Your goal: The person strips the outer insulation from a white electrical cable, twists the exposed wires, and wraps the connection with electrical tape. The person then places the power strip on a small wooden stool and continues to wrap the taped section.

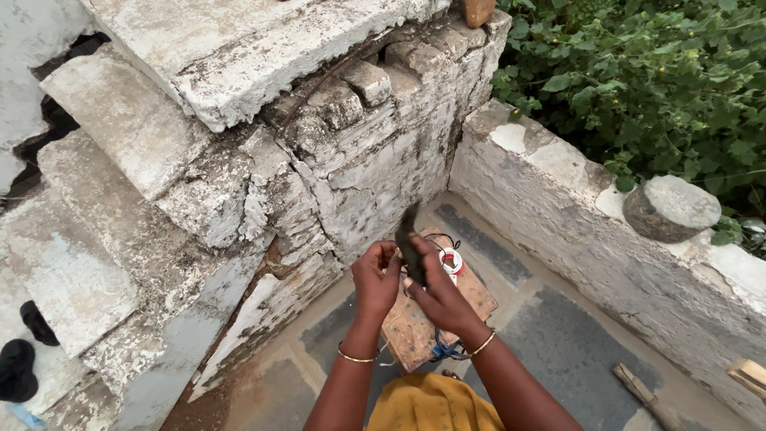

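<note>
Both of my hands are raised together over a worn wooden board (pixel 415 327) on the stone floor. My left hand (pixel 375 279) and my right hand (pixel 437 295) pinch a small dark, flat object (pixel 410 243) between them; it sticks up above my fingers. What the object is cannot be made out. On the board behind my hands lies a small coil of red and white wire (pixel 452 259) with a thin black lead. Blue wire (pixel 444 349) shows at the board's near edge. Each wrist carries a thin gold bangle.
A crumbling whitewashed stone wall (pixel 239 175) rises at left. A low stone parapet (pixel 558 191) runs at right with a round stone (pixel 670 207) on it and green bushes (pixel 654 72) behind. A wooden stick (pixel 642 393) lies on the floor at lower right.
</note>
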